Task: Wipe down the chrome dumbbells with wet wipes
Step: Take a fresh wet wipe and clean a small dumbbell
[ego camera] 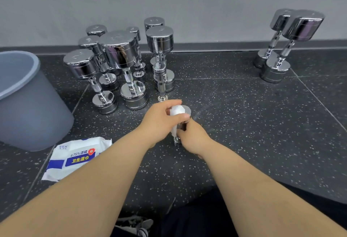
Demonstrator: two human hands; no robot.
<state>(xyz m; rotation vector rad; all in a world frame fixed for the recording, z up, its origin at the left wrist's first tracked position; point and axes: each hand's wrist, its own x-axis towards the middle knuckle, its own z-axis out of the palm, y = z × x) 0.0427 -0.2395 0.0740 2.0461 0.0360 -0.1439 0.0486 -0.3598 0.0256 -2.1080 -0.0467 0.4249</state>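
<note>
A small chrome dumbbell stands upright on the dark speckled floor in front of me. My left hand grips a crumpled white wet wipe and presses it over the dumbbell's top head and side. My right hand holds the dumbbell's handle lower down, hiding most of the shaft. A cluster of several upright chrome dumbbells stands behind, near the wall. Two more chrome dumbbells stand at the far right.
A grey plastic bin stands at the left. A white and blue pack of wet wipes lies on the floor beside my left forearm. The grey wall and baseboard run behind the dumbbells.
</note>
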